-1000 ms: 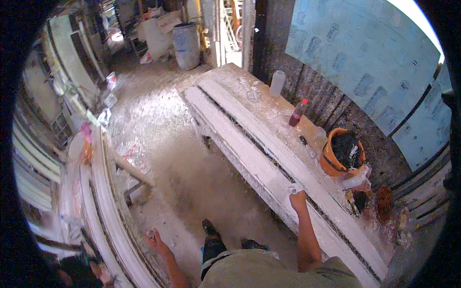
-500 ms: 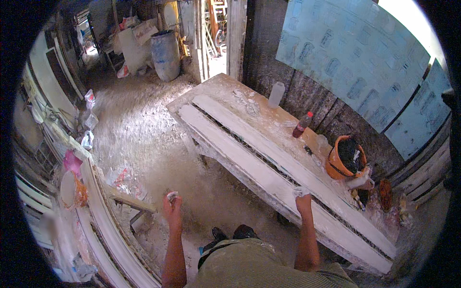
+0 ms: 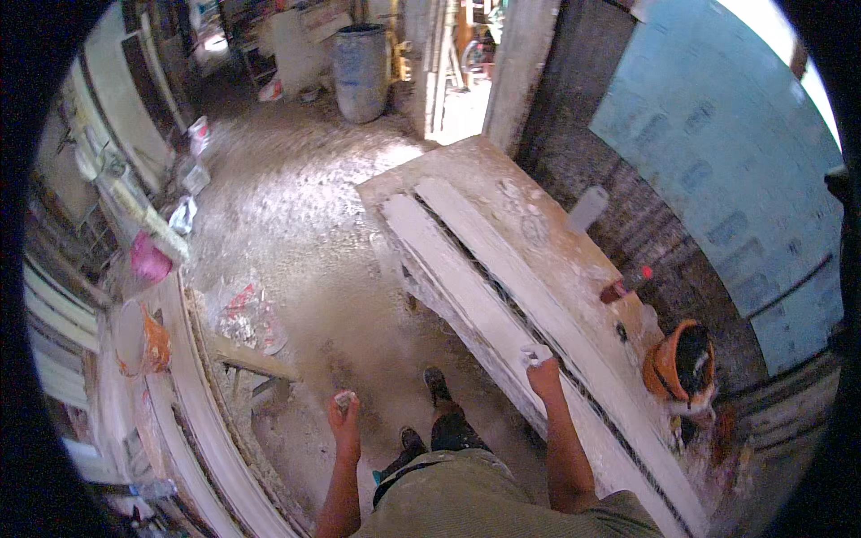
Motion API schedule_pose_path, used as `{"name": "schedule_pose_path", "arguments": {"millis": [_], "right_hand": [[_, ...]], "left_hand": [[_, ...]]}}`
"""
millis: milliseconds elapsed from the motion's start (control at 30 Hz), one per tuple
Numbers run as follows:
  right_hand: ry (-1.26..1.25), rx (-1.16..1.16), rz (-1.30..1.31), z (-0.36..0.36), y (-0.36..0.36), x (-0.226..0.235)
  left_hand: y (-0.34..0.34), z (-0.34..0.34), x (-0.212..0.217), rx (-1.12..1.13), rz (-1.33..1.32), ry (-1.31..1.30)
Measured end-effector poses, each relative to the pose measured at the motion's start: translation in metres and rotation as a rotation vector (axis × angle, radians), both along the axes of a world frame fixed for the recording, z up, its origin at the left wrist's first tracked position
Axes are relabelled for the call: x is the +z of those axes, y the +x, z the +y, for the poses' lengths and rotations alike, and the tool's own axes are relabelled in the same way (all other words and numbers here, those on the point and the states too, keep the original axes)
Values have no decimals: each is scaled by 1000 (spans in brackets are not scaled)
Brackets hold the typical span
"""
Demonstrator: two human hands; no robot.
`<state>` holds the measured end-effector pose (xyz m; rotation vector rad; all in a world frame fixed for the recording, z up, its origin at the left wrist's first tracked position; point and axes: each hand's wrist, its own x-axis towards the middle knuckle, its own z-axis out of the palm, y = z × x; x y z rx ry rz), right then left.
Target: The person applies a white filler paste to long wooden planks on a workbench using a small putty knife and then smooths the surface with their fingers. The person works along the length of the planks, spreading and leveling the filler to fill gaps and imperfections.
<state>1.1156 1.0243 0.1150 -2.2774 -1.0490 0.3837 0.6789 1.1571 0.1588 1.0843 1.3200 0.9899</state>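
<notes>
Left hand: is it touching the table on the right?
Apart: the head view shows floor plainly visible between the left hand and the table.

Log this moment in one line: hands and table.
left hand: holds whitish lump, above floor | right hand: holds white wad, at near white strip | table: second white strip, red-capped bottle

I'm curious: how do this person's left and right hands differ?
The left hand is out over the floor, while the right hand is over the long white strips on the table.
The left hand's lump looks smaller and greyer than the right hand's white piece.
Both hands are bare and curled around something whitish; its material is unclear.
</notes>
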Motion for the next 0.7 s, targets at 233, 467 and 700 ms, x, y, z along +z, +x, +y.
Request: {"name": "schedule_pose_path", "arguments": {"millis": [233, 467, 700], "right_hand": [[-140, 266, -153, 232, 6, -54], [-189, 803, -557, 434, -23, -62], [-153, 667, -755, 437, -16, -96]], "left_hand": [[10, 71, 6, 258, 66, -28], [57, 115, 40, 296, 104, -3], [97, 93, 37, 227, 71, -125]]}}
